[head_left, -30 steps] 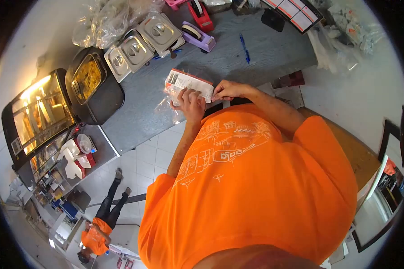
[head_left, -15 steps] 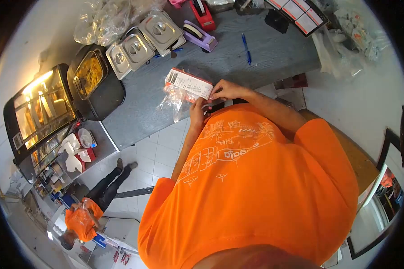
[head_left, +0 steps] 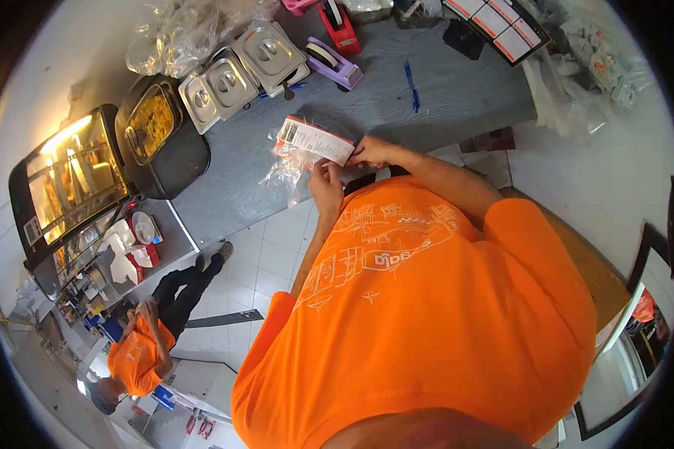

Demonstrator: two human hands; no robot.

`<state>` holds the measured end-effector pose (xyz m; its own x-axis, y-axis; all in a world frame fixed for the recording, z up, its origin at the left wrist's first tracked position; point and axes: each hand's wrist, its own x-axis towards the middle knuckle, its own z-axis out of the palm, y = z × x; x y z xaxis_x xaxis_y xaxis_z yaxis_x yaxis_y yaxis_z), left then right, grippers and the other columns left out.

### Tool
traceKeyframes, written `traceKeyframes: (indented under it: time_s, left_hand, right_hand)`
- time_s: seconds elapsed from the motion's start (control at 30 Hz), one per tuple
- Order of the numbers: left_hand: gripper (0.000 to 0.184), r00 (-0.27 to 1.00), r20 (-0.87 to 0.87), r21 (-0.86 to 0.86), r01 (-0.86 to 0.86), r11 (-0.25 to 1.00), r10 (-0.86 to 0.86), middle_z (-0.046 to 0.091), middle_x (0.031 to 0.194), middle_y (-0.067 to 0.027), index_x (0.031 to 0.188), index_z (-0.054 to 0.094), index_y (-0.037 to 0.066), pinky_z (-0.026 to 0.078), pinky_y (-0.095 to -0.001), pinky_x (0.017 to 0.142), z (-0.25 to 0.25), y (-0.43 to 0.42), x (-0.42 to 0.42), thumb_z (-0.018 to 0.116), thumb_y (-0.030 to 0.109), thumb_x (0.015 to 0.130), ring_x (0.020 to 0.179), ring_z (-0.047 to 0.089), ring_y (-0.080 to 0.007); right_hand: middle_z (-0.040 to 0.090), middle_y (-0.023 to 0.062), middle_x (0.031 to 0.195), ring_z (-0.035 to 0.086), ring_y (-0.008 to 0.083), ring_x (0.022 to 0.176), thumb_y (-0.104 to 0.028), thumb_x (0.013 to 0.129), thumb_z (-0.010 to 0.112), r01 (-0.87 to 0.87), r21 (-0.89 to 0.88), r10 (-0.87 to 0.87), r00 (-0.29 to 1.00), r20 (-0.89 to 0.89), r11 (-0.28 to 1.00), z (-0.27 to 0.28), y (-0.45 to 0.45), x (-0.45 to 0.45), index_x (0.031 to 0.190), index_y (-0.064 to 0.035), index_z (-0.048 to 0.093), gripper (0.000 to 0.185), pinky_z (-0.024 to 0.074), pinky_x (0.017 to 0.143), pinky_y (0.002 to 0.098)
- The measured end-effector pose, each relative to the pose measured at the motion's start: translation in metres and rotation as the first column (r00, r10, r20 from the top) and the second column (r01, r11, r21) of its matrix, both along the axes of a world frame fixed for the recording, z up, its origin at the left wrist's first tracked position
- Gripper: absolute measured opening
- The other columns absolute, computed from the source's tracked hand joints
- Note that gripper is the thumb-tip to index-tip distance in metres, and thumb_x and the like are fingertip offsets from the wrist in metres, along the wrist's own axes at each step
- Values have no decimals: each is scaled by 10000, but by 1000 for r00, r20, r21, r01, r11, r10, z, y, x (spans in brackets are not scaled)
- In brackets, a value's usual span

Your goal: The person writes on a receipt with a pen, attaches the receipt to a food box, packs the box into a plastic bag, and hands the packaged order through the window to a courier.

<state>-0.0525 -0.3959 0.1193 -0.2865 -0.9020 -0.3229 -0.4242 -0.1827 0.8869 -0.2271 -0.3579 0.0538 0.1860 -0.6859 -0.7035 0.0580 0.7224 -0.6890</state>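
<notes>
A red and white box (head_left: 314, 142) with a printed white label lies on the counter in a clear plastic bag (head_left: 296, 173), which bunches up at its left. Both hands are at the box's right-hand end, close to my body. My left hand (head_left: 326, 182) is closed at the near edge, fingers pinched on what looks like the bag's plastic. Just beside it, my right hand (head_left: 372, 152) is closed at the box's corner, apparently on the bag too. The fingertips are small here, and the exact grip is partly hidden.
On the grey counter (head_left: 397, 97) are a blue pen (head_left: 411, 86), a purple tape dispenser (head_left: 334, 63), a red one (head_left: 339, 28) and lidded steel containers (head_left: 266, 54). A food tray (head_left: 153, 123) and lit warmer (head_left: 75, 183) stand left. A co-worker (head_left: 138, 355) stands lower left.
My left hand has moved slightly up and left, against the box's near edge. The box has shifted very little. The co-worker has changed posture, with the arms and feet in new positions.
</notes>
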Motion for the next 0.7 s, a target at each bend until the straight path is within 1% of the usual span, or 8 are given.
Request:
traceKeyframes:
  time_s: [0.13, 0.23, 0.33, 0.47, 0.5, 0.57, 0.63, 0.7]
  left_hand:
    - [282, 910, 369, -356, 328, 875, -191, 657, 787, -96, 1000, 596, 63, 488, -385, 639, 35, -14, 7, 626, 308, 864, 661, 629, -245]
    - [378, 725, 624, -759, 474, 446, 290, 672, 882, -99, 1011, 602, 108, 398, -552, 824, 42, -40, 13, 664, 415, 799, 779, 630, -312]
    - [382, 473, 835, -100, 635, 766, -283, 677, 969, -135, 984, 621, 51, 345, -530, 903, 20, -79, 40, 691, 361, 774, 896, 632, -296]
    - [243, 797, 96, -67, 603, 795, -597, 619, 928, -163, 1010, 610, -34, 452, -393, 795, 48, -101, 38, 589, 168, 877, 867, 558, -235]
    - [281, 693, 212, -448, 696, 561, -689, 617, 1024, -166, 1064, 603, -48, 453, -378, 840, 30, -102, 44, 577, 157, 874, 941, 560, -243]
    - [343, 697, -116, 28, 714, 699, -707, 587, 1176, -152, 1135, 590, -63, 427, -349, 930, 120, -75, 5, 563, 135, 855, 1057, 544, -226]
    - [330, 611, -178, 72, 790, 609, -771, 629, 1068, -129, 1114, 604, -62, 424, -313, 903, 127, -66, -9, 570, 133, 849, 994, 558, -192]
    - [326, 481, -228, 47, 874, 484, -846, 638, 1034, -126, 1110, 604, -63, 423, -303, 892, 177, -44, -33, 573, 134, 851, 978, 561, -184]
  right_hand:
    - [486, 11, 448, 420, 97, 347, -344, 767, 769, 9, 30, 0, 962, -273, 1000, -15, -4, -5, 756, -6, 688, 348, 336, 342, 272]
    - [578, 63, 545, 561, 167, 478, -357, 745, 777, -126, 47, 133, 868, -479, 991, -3, -6, -4, 835, 16, 678, 396, 457, 455, 308]
    - [662, 122, 769, 647, 229, 714, -275, 727, 766, -178, -128, -24, 495, -869, 976, 3, 8, -1, 965, 18, 652, 395, 520, 638, 358]
    - [581, 127, 1187, 569, 249, 1067, -186, 700, 755, 181, -347, -334, 827, -452, 920, 10, 33, 4, 1158, -37, 595, 508, 489, 874, 383]
    - [516, 132, 1277, 494, 243, 1177, -229, 741, 753, 322, -333, -386, 911, -144, 886, 10, 40, 4, 1323, -83, 476, 661, 446, 953, 382]
    - [388, 131, 1402, 363, 259, 1300, -327, 802, 735, 530, -258, -503, 848, 169, 808, 61, 76, 5, 1496, -220, 195, 887, 325, 1062, 422]
    - [383, 111, 1424, 348, 225, 1311, -236, 831, 722, 762, -208, -603, 622, 499, 613, 78, 104, 25, 1498, -318, 164, 873, 302, 1063, 441]
    - [435, 103, 1385, 392, 214, 1283, -139, 842, 699, 714, -524, -624, 684, 379, 464, 93, 128, 21, 1498, -283, 176, 851, 360, 1038, 420]
